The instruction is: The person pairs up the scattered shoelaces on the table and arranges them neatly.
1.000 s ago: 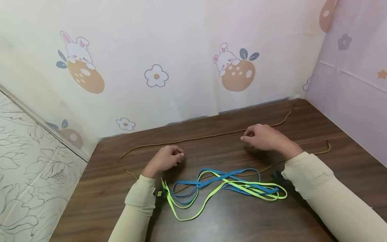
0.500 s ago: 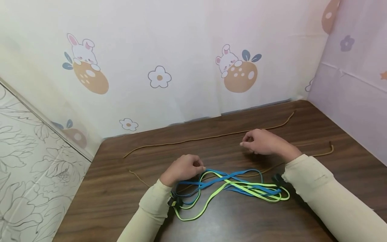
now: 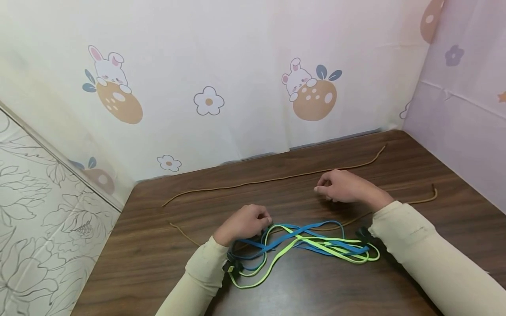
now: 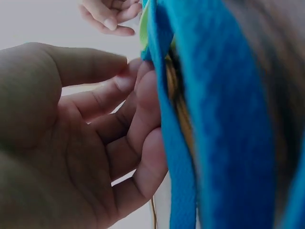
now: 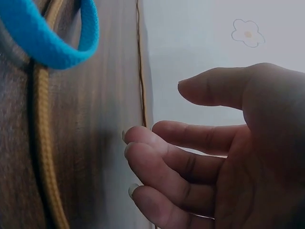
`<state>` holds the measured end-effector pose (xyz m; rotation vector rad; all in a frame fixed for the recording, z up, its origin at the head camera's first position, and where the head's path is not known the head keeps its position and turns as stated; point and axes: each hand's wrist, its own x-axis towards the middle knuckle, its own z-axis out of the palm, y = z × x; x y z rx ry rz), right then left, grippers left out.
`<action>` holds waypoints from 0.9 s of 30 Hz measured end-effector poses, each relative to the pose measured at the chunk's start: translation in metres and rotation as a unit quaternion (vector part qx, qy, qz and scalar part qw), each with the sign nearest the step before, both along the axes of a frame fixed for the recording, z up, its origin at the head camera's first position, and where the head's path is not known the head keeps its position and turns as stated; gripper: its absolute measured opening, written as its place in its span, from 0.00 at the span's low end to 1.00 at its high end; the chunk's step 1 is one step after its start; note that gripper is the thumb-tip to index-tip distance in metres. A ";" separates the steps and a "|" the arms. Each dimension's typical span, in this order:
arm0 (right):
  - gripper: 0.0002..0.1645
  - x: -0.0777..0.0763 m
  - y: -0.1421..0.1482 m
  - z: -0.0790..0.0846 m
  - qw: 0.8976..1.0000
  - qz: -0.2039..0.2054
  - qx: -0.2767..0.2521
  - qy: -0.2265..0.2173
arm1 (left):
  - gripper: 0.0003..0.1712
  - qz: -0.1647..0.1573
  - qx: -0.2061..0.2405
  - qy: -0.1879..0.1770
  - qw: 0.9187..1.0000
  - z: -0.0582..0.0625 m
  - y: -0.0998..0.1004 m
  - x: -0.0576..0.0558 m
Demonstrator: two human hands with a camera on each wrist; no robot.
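The left hand (image 3: 244,224) rested at the left end of a flat blue fabric lace (image 4: 224,119), fingers curled, thumb near forefinger; whether they pinched it, I could not tell. The right hand (image 3: 341,186) hovered relaxed, thumb apart from its fingers, holding nothing. Beside the blue lace, a flat neon yellow-green lace (image 3: 284,249) lay looped on the dark brown wood-grain tabletop (image 3: 138,263). A thin tan round cord (image 3: 272,179) stretched along the far side. The black left-wrist device (image 3: 233,264) bore a yellow mark, too small to read.
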<state>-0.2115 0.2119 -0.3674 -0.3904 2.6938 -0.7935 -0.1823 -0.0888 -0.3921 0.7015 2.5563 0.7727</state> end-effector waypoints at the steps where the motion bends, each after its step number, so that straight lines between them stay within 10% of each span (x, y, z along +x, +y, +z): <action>1: 0.22 0.000 0.000 0.000 1.000 0.000 0.000 -0.001 | 0.10 0.001 0.004 -0.006 1.000 0.000 0.001 0.001; 27: 0.22 -0.003 0.001 -0.008 1.000 0.004 -0.011 -0.002 | 0.07 -0.060 -0.007 0.029 0.998 0.001 0.007 0.009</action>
